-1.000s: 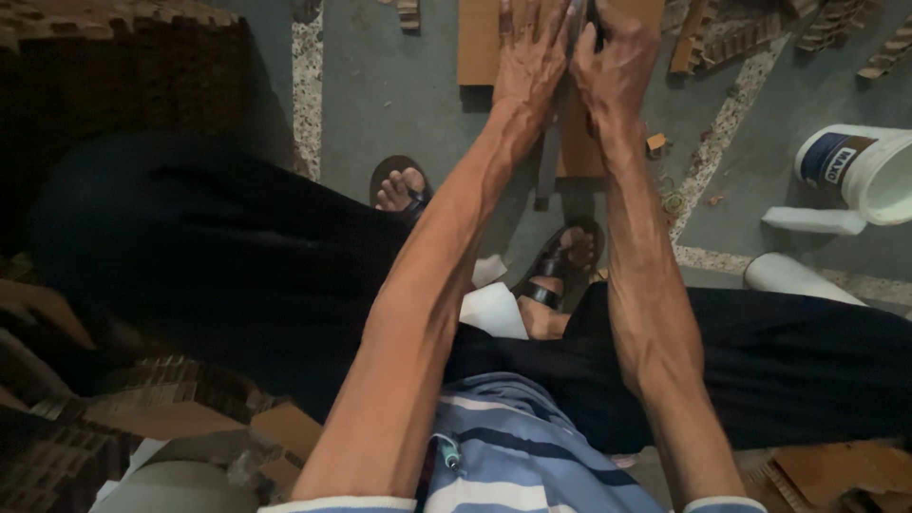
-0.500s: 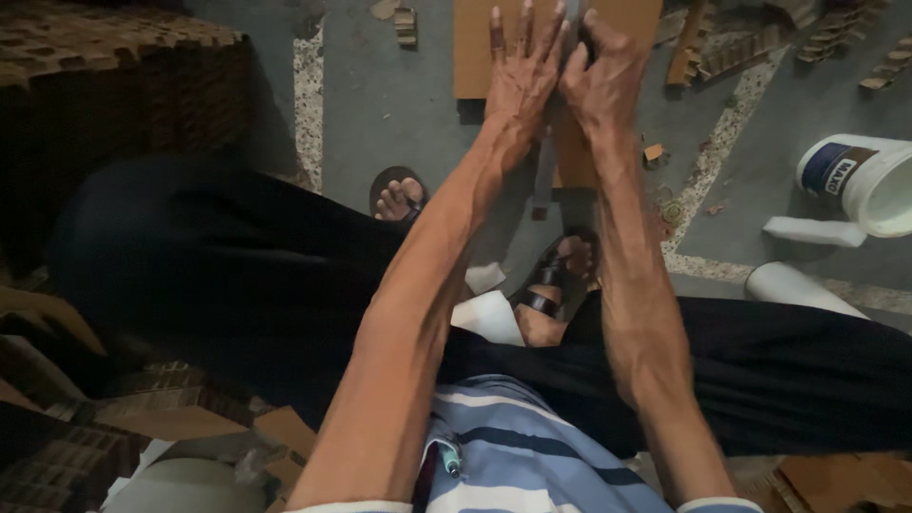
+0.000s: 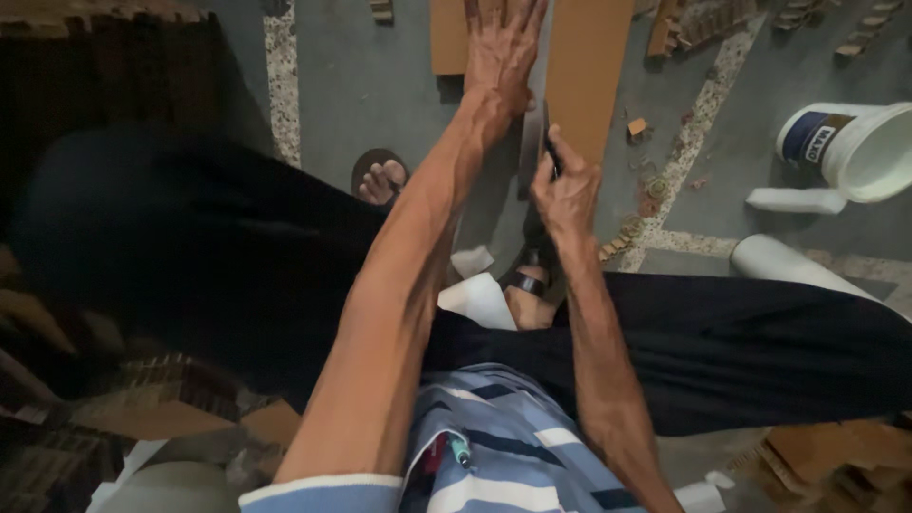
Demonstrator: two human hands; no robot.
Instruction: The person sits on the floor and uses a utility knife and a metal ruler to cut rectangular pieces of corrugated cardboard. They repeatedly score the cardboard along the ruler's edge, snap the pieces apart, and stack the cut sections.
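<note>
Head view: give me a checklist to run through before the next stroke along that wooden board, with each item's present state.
1. Left hand flat on the board: ok, palm down with fingers spread at its near edge.
2. Right hand gripping the dark tool: ok, fingers closed round it.
3. Tool edge seated on the board: cannot tell, the hands hide the contact.
4. Feet away from the work: ok, the left foot in its sandal lies to the side; the other is partly hidden under the arms.
5. White bucket out of the way: ok, off to the right.
6. Floor near the board free of scraps: not ok, small wood bits lie beside it.
</note>
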